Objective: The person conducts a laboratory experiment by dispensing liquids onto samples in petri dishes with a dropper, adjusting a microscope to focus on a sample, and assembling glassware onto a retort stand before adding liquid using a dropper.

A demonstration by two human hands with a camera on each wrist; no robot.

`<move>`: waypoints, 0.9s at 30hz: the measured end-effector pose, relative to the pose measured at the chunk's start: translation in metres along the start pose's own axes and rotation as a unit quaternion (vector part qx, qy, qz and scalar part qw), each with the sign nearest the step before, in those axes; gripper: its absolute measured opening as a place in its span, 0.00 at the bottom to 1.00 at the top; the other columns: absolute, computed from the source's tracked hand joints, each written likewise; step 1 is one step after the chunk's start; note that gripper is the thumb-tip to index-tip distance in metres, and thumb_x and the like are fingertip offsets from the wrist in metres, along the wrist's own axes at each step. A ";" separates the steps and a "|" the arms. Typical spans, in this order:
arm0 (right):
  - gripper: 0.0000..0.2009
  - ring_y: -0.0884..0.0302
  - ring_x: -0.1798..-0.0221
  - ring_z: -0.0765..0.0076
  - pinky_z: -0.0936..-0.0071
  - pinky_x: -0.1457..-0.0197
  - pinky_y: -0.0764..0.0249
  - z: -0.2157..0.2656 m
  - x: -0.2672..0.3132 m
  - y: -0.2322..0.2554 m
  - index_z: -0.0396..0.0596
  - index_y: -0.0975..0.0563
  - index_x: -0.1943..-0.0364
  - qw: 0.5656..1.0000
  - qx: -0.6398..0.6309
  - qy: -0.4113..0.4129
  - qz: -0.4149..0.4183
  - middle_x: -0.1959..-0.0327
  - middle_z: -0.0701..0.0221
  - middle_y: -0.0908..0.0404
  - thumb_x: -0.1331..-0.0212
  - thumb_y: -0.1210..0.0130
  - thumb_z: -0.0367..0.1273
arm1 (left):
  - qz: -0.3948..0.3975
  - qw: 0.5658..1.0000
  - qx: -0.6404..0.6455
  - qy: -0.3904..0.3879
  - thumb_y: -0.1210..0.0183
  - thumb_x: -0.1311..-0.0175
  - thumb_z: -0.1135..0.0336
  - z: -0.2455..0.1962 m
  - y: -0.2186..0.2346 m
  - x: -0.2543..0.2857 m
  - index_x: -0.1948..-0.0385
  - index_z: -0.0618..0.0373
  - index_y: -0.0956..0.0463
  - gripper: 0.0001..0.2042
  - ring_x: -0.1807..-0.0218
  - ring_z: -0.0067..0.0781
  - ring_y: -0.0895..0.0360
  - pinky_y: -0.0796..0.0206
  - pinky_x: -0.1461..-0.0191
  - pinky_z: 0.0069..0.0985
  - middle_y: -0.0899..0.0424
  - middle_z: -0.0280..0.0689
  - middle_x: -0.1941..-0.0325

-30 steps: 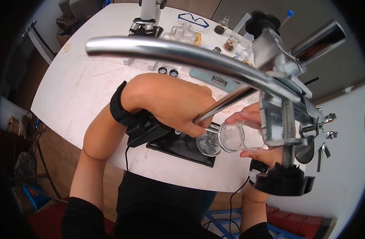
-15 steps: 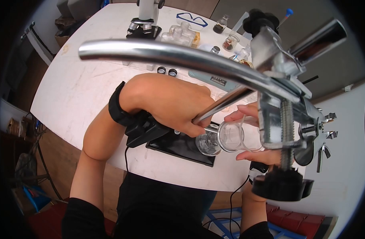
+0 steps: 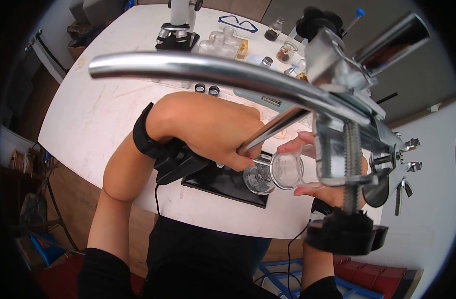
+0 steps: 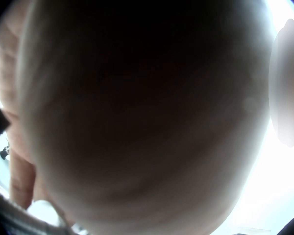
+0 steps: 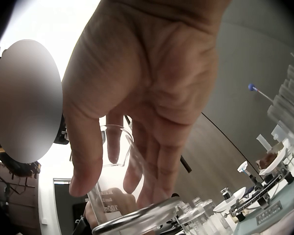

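Note:
My left hand (image 3: 208, 124) grips the upright metal rod (image 3: 277, 127) of a lab stand low down, close to the metal ring (image 3: 274, 182). A clear beaker (image 3: 288, 169) with white markings sits at that ring, held between thumb and fingers of my right hand (image 5: 152, 98). Below it, a round clear glass vessel (image 3: 259, 180) stands over the black stand base (image 3: 213, 183). Higher on the rod, a metal clamp (image 3: 337, 104) partly hides my right hand in the head view. My own palm fills most of the left wrist view.
A long steel bar (image 3: 203, 67) from the clamp crosses above my left hand. Behind stand a microscope (image 3: 178, 32), clear bottles (image 3: 220, 46), a blue-green balance (image 3: 261, 99), goggles (image 3: 238, 25) and small jars (image 3: 275, 29). Cables hang from both wrists.
In the head view, the clamp, its bar and the black knobs shift left. Both hands and the beaker shift slightly left, with their holds much the same.

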State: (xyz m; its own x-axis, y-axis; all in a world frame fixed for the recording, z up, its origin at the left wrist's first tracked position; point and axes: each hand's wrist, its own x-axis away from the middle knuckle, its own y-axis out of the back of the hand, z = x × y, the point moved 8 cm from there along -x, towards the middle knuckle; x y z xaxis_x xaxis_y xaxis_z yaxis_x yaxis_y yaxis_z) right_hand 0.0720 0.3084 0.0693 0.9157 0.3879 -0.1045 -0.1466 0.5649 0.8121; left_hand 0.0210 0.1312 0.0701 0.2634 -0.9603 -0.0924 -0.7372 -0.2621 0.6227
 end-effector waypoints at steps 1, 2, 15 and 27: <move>0.45 0.21 0.42 0.53 0.56 0.39 0.24 0.000 0.000 0.000 0.44 0.33 0.34 1.000 0.003 0.000 0.003 0.50 0.53 0.18 0.62 0.23 0.38 | -0.004 1.000 -0.002 0.000 0.43 0.42 0.66 0.000 0.001 0.000 0.82 0.67 0.25 0.13 0.81 0.43 0.28 0.33 0.70 0.34 0.25 0.45 0.85; 0.45 0.20 0.43 0.52 0.55 0.40 0.24 0.000 0.001 0.000 0.43 0.32 0.34 1.000 0.005 0.000 0.006 0.50 0.53 0.18 0.62 0.23 0.39 | -0.004 1.000 -0.002 0.000 0.43 0.42 0.66 -0.001 0.000 0.001 0.82 0.67 0.25 0.13 0.81 0.43 0.28 0.33 0.70 0.34 0.25 0.45 0.85; 0.47 0.20 0.44 0.51 0.51 0.39 0.24 0.008 -0.018 -0.011 0.43 0.32 0.34 0.961 -0.275 0.012 0.014 0.51 0.52 0.18 0.65 0.21 0.39 | 0.000 1.000 -0.004 -0.004 0.42 0.42 0.66 0.001 -0.002 -0.001 0.81 0.67 0.25 0.13 0.79 0.43 0.27 0.32 0.69 0.34 0.24 0.45 0.84; 0.52 0.23 0.41 0.51 0.52 0.36 0.27 0.011 -0.019 -0.014 0.41 0.38 0.31 0.945 -0.322 0.045 0.027 0.49 0.54 0.20 0.65 0.20 0.34 | -0.005 1.000 0.001 -0.009 0.41 0.43 0.66 0.000 0.001 0.000 0.77 0.67 0.21 0.11 0.77 0.43 0.23 0.30 0.67 0.33 0.21 0.45 0.81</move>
State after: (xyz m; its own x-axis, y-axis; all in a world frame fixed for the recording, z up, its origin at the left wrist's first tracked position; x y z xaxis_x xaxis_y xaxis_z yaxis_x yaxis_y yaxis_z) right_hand 0.0610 0.2848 0.0660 0.8690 0.4728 -0.1457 -0.4157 0.8575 0.3033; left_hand 0.0206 0.1313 0.0709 0.2590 -0.9594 -0.1120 -0.7366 -0.2712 0.6196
